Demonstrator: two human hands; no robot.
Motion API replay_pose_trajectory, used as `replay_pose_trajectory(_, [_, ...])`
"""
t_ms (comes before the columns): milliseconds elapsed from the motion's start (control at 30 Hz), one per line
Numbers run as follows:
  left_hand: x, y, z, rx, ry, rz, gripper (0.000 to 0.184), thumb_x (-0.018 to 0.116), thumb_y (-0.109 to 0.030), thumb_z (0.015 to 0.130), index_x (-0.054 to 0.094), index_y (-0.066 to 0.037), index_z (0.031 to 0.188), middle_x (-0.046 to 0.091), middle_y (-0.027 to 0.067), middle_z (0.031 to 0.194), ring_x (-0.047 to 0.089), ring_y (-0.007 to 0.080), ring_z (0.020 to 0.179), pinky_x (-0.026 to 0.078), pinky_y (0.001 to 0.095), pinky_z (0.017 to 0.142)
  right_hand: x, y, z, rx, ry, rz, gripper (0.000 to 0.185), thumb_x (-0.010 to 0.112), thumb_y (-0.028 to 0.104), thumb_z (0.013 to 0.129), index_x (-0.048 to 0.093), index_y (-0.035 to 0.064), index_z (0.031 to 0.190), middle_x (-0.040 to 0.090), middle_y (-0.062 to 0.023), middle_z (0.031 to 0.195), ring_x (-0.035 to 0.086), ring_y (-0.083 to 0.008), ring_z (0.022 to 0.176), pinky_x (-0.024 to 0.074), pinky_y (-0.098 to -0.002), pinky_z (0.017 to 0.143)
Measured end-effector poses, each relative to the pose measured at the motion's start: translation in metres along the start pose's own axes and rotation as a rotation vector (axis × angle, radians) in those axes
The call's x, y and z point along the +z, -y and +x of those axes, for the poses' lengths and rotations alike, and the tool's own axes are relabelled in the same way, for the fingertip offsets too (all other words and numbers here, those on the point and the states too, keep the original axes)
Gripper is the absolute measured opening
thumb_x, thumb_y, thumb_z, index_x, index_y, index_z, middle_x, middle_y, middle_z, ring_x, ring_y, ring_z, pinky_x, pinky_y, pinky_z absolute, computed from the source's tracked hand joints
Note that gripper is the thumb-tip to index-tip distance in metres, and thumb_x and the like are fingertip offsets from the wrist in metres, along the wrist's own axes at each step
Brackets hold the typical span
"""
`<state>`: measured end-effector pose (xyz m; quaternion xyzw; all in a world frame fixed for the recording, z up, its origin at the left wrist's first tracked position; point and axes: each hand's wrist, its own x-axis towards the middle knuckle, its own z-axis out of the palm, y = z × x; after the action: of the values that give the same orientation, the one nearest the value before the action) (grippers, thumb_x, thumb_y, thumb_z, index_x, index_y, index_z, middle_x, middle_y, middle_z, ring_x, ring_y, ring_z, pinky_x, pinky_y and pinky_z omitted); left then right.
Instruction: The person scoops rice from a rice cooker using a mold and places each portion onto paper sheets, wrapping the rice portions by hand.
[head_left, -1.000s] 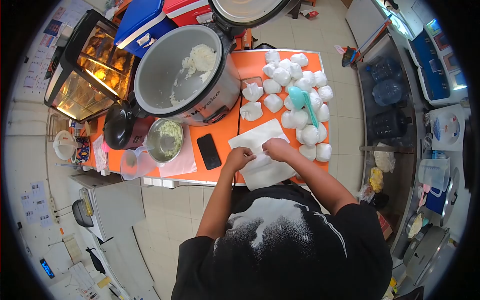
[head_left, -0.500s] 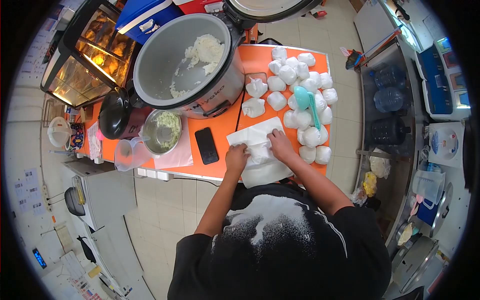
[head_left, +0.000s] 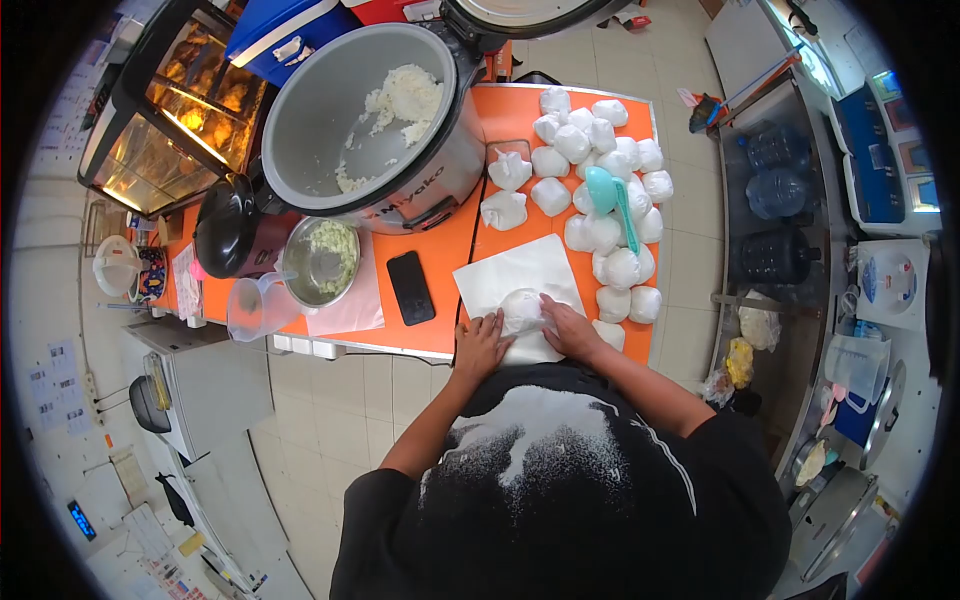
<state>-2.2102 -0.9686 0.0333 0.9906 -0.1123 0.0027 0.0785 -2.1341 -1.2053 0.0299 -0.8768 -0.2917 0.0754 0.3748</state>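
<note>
A rounded white bundle (head_left: 521,311) lies on white paper (head_left: 520,268) at the front of the orange table. My left hand (head_left: 482,343) touches its left side, with the fingers spread. On the right side, my right hand (head_left: 569,327) rests against the bundle, fingers extended. Many white wrapped bundles (head_left: 602,235) are piled to the right, with a turquoise scoop (head_left: 603,190) on top of them. Two looser white bundles (head_left: 503,210) sit beyond the paper.
A large cooker (head_left: 390,190) with white rice inside stands at the back left. Before it are a metal bowl (head_left: 335,285) of pale shreds, a clear jug (head_left: 255,308) and a black phone (head_left: 411,288). A glass display warmer (head_left: 185,105) stands at the far left.
Both hands have come down toward the table's front edge. The paper's near part is now folded over the bundle, which looks rounder. The view has shifted slightly.
</note>
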Motion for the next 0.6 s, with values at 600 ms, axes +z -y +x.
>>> replay_pose_trajectory(600, [-0.012, 0.03, 0.063, -0.195, 0.316, -0.2, 0.013, 0.071, -0.028, 0.088, 0.074, -0.016, 0.093, 0.069, 0.0069, 0.085, 0.061, 0.0229, 0.098, 0.032, 0.0477, 0.086, -0.015, -0.045, 0.05, 0.197, 0.331, 0.252, 0.04, 0.073, 0.006, 0.081, 0.058, 0.0043, 0.118, 0.072, -0.0196, 0.094, 0.069, -0.0379, 0.095, 0.0543, -0.0467, 0.081])
